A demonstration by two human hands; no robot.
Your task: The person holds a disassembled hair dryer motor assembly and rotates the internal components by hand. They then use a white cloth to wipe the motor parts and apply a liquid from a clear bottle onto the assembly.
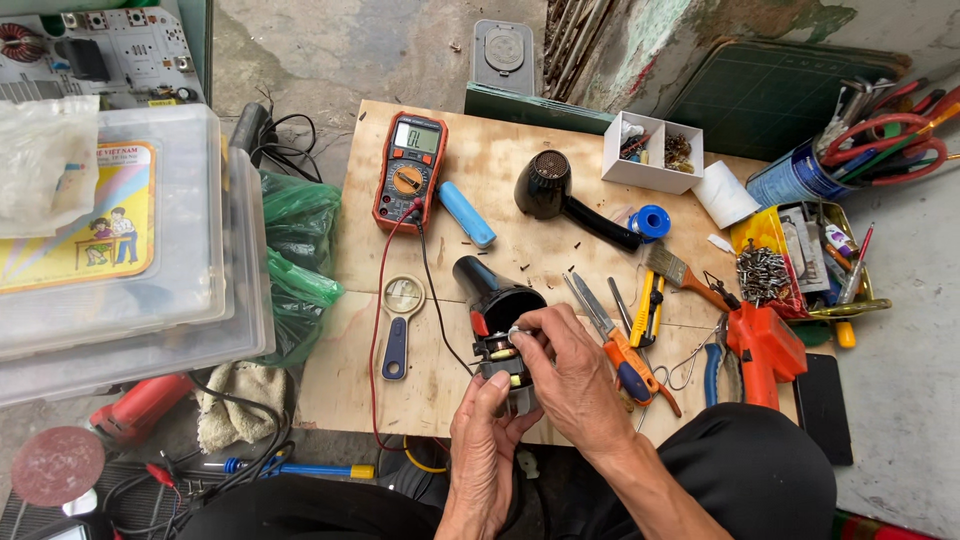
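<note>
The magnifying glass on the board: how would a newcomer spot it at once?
Start at the plywood board and find the orange multimeter near its top left. Directly below the meter lies the magnifying glass, just left of the red lead. Its round clear lens and dark blue handle set it apart from everything nearby.

A low plywood bench [480, 180] stands on a stained grey concrete floor [380, 45]. Behind it rises a worn wall [700, 40] with peeling green paint. Soft, even daylight falls over everything, without hard shadows.
</note>
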